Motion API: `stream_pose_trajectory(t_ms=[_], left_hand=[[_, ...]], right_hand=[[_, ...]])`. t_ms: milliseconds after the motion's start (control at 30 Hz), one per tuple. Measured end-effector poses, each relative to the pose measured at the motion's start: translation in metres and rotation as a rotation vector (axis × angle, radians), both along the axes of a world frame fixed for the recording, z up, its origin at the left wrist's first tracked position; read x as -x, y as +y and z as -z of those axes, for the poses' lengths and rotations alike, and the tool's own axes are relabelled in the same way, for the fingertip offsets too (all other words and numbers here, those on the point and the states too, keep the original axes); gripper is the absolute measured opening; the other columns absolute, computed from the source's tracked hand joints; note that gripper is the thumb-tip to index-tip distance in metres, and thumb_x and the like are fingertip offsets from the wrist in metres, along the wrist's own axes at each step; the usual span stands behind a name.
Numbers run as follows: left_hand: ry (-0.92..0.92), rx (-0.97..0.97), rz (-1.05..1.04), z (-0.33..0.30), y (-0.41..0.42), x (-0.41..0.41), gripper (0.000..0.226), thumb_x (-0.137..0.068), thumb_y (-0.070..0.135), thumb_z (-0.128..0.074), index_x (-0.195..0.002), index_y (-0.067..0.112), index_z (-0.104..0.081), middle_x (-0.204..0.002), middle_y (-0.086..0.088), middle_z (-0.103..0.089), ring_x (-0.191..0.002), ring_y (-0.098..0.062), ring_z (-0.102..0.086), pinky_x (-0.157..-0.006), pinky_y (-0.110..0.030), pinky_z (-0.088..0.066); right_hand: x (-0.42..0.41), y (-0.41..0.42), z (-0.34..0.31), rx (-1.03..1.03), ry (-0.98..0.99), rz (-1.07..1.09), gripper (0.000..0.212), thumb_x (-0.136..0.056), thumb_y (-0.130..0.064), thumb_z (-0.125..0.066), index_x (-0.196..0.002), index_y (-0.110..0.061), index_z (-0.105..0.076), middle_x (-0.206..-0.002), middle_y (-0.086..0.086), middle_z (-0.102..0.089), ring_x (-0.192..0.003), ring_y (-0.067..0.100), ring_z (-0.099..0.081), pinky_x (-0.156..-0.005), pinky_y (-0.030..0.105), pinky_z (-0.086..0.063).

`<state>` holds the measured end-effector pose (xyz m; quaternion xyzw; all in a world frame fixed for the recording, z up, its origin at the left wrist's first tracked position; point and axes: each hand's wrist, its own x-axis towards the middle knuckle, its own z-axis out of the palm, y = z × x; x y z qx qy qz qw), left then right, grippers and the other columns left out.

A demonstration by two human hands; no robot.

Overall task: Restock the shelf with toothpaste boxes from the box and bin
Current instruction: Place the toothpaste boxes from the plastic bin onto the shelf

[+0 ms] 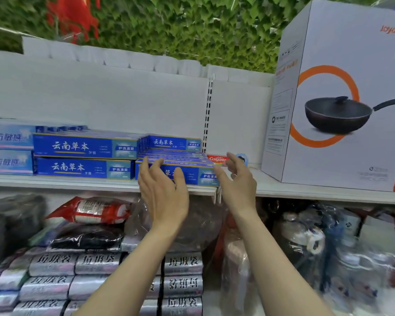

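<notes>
2 hands are hovering at the white shelf [78, 181] edge, fingers relaxed, gripping nothing. L hand [163, 192] is covering the front blue toothpaste box [192, 175] in the R stack; R hand [238, 181] is sitting just beside its end, near a red Colgate box [217, 159]. Wok carton [342, 99] is standing far R.

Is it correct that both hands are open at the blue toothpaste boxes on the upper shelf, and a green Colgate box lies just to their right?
Not quite. The Colgate box is red, not green, as the head view shows. The rest holds: the left hand and right hand are open at the blue toothpaste boxes on the upper shelf.
</notes>
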<state>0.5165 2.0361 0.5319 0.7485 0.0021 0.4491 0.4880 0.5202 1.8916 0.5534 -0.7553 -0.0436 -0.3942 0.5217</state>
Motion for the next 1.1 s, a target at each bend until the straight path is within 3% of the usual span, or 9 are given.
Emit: stream_pose_trajectory(t_ms=[67,167,367,500,700,800,900,1000,1100], left_hand=[[-0.006,0.003,-0.001,0.004,0.003,0.0,0.049,-0.1,0.036,-0.047,-0.14,0.007,-0.046,-0.16,-0.014,-0.023,-0.148,-0.029,-0.018,-0.121,-0.045,-0.016],[-0.003,-0.01,-0.014,0.008,0.003,-0.001,0.047,-0.1,0.035,-0.047,-0.139,0.007,-0.046,-0.159,-0.014,-0.025,-0.147,-0.029,-0.021,-0.121,-0.044,-0.016],[0.024,-0.061,-0.074,0.01,-0.001,-0.006,0.059,-0.095,0.046,-0.035,-0.14,0.008,-0.044,-0.158,-0.014,-0.028,-0.147,-0.027,-0.021,-0.121,-0.042,-0.013],[0.028,-0.088,-0.111,0.011,-0.002,-0.007,0.052,-0.1,0.041,-0.042,-0.14,0.008,-0.045,-0.159,-0.015,-0.027,-0.147,-0.03,-0.022,-0.121,-0.043,-0.015],[0.039,-0.071,-0.084,0.008,0.0,-0.004,0.049,-0.101,0.037,-0.047,-0.141,0.008,-0.044,-0.159,-0.012,-0.027,-0.147,-0.026,-0.021,-0.121,-0.042,-0.016],[0.031,-0.061,-0.029,0.005,0.006,0.003,0.049,-0.102,0.035,-0.047,-0.142,0.008,-0.042,-0.156,-0.011,-0.032,-0.146,-0.024,-0.024,-0.12,-0.04,-0.019],[-0.006,-0.029,0.042,0.004,0.019,0.012,0.048,-0.102,0.031,-0.05,-0.141,0.006,-0.041,-0.148,-0.009,-0.04,-0.139,-0.022,-0.032,-0.116,-0.033,-0.023],[-0.019,0.003,0.054,0.004,0.047,0.023,0.048,-0.102,0.032,-0.048,-0.143,0.008,-0.039,-0.144,-0.005,-0.041,-0.135,-0.018,-0.034,-0.109,-0.024,-0.023],[-0.018,0.077,0.04,0.005,0.089,0.033,0.048,-0.103,0.034,-0.046,-0.144,0.01,-0.038,-0.145,-0.003,-0.039,-0.135,-0.016,-0.036,-0.108,-0.024,-0.025]], right_hand=[[0.004,0.007,0.007,-0.04,-0.05,0.104,0.036,-0.097,-0.034,-0.062,-0.132,-0.026,-0.058,-0.11,-0.011,-0.067,-0.11,0.012,-0.06,-0.096,0.032,-0.046],[0.01,0.018,0.015,-0.053,-0.065,0.152,0.033,-0.101,-0.033,-0.052,-0.133,-0.023,-0.054,-0.099,-0.017,-0.064,-0.104,0.014,-0.062,-0.094,0.035,-0.046],[0.004,0.026,0.02,0.096,-0.05,0.156,0.038,-0.102,-0.037,-0.043,-0.134,-0.02,-0.053,-0.118,-0.001,-0.07,-0.116,0.023,-0.057,-0.108,0.044,-0.037],[-0.001,0.023,0.023,0.131,-0.053,0.148,0.053,-0.094,-0.048,-0.033,-0.133,-0.021,-0.054,-0.122,-0.003,-0.069,-0.12,0.02,-0.054,-0.109,0.042,-0.034],[-0.006,0.024,0.028,0.131,-0.085,0.173,0.049,-0.094,-0.046,-0.037,-0.131,-0.02,-0.056,-0.125,-0.003,-0.067,-0.124,0.018,-0.05,-0.11,0.04,-0.032],[-0.002,0.034,0.031,0.123,-0.103,0.202,0.041,-0.096,-0.038,-0.05,-0.133,-0.021,-0.054,-0.141,0.001,-0.056,-0.141,0.019,-0.035,-0.118,0.046,-0.026],[0.01,0.054,0.034,0.16,-0.145,0.247,0.05,-0.092,-0.039,-0.047,-0.137,-0.018,-0.052,-0.153,0.003,-0.044,-0.15,0.021,-0.02,-0.122,0.048,-0.016],[0.018,0.085,0.028,0.148,-0.179,0.17,0.054,-0.09,-0.041,-0.046,-0.138,-0.016,-0.053,-0.156,0.006,-0.041,-0.15,0.023,-0.021,-0.122,0.04,-0.016],[0.024,0.128,0.023,0.115,-0.268,0.064,0.05,-0.09,-0.038,-0.048,-0.132,-0.012,-0.058,-0.147,0.007,-0.05,-0.142,0.023,-0.031,-0.119,0.036,-0.022]])
